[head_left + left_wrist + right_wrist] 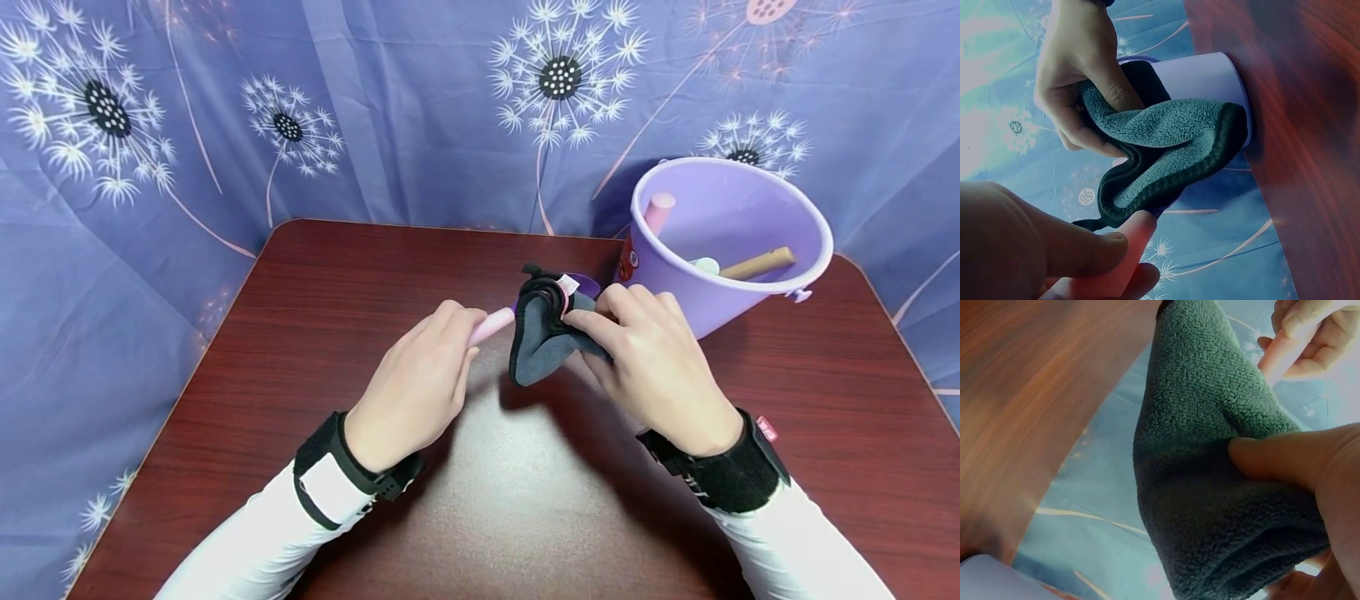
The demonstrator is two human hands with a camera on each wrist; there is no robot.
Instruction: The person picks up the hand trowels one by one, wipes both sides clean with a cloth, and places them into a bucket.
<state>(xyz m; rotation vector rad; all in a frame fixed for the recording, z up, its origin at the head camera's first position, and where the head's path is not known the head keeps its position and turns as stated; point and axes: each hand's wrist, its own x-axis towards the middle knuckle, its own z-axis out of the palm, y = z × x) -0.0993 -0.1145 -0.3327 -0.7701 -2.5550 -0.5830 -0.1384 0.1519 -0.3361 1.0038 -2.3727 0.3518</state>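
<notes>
My left hand (pixel 416 379) grips the pink handle (pixel 491 327) of a tool. Part of a purple head (pixel 582 286) shows behind the cloth, most of it covered, so I cannot tell the tool's kind. A grey terry cloth (pixel 543 337) with black edging and a small white tag is pinched and bunched in my right hand (pixel 652 362). In the left wrist view the folded cloth (pixel 1166 134) lies just beyond the handle's end (pixel 1138 231). The right wrist view has the thumb pressing on the cloth (pixel 1197 425), with the left hand (pixel 1319 337) behind it.
A lilac bucket (pixel 731 287) stands at the back right of the dark red-brown table (pixel 337 275). Inside it are a pink handle (pixel 659 212), a wooden handle (pixel 757 263) and a pale rounded end (pixel 706 266). A blue dandelion-print curtain (pixel 420 108) hangs behind the table.
</notes>
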